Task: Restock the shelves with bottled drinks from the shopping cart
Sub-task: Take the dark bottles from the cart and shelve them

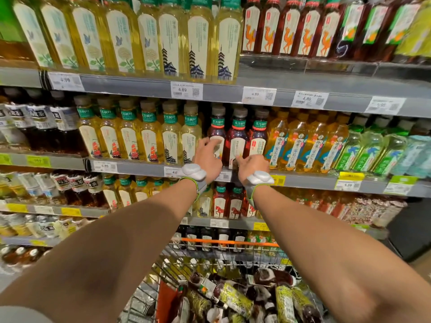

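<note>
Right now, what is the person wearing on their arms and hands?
Both forearms are bare, no sleeves or gloves. The left hand and right hand each have a grey wrist strap with green edging, and a white rounded pod sits on top of each strap. No cables show.

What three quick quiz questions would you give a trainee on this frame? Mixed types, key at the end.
1. True or false: both the left hand and the right hand are at the dark red bottles on the second visible shelf down.
2. Where is the shopping cart? A: below the arms, in front of the shelves. B: behind the person. C: on the top shelf.
3. Fill in: the leftmost dark red bottle of that row is touched by the ___ hand.
Key: 1 true; 2 A; 3 left.
</note>
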### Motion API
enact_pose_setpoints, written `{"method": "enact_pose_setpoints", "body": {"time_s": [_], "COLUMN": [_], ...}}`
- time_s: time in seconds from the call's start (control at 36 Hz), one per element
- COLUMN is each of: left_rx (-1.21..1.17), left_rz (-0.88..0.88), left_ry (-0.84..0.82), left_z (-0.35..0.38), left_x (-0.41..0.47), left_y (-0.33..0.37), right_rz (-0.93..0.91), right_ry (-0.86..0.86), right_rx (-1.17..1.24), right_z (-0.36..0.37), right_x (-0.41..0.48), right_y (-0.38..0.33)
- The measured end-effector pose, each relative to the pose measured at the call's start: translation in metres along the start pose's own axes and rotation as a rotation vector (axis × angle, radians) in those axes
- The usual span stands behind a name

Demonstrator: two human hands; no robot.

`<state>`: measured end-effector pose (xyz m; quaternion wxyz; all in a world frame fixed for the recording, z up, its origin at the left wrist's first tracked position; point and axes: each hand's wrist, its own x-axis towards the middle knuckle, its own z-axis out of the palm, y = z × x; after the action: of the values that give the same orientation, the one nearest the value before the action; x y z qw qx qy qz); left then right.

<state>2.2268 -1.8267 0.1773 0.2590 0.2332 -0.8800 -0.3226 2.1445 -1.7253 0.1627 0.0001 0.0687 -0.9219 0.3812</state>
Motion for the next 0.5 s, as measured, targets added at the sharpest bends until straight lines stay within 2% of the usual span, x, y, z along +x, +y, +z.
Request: {"method": "enact_pose_setpoints", "body": {"time_s": [0.06,0.17,0.33,0.47,0.5], "left_rx": [-0.013,-0.007,-0.046,-0.03,-0.006], "left_rz": [-0.031,-0.03,-0.248,-0.459,-0.445], "left_ry": [-0.002,-0.114,-0.094,-0.154,-0.157], "left_z": [0.014,0.038,0.111,0.181,0.184], "left_x": [-0.015,-0.043,-0.112,-0.195,-0.203], "left_y": [-0.002,-0.008,-0.019,-0.023,-0.027], "right_rz": [-0.014,-0.088,-0.115,-0.067,-0.061], "right_ry": [-0.035,-0.129,-0.265,-0.368,-0.378], "right_rx": [0.049,0.045,0.077,-0.023,-0.04], "right_z": [0.002,0.007,0.007,0.025,0.023], "right_x": [-0.007,-0.02,-0.048,-0.077,-0.086], "right_y": [0.022,0.058,0.134,0.238,0.246]}}
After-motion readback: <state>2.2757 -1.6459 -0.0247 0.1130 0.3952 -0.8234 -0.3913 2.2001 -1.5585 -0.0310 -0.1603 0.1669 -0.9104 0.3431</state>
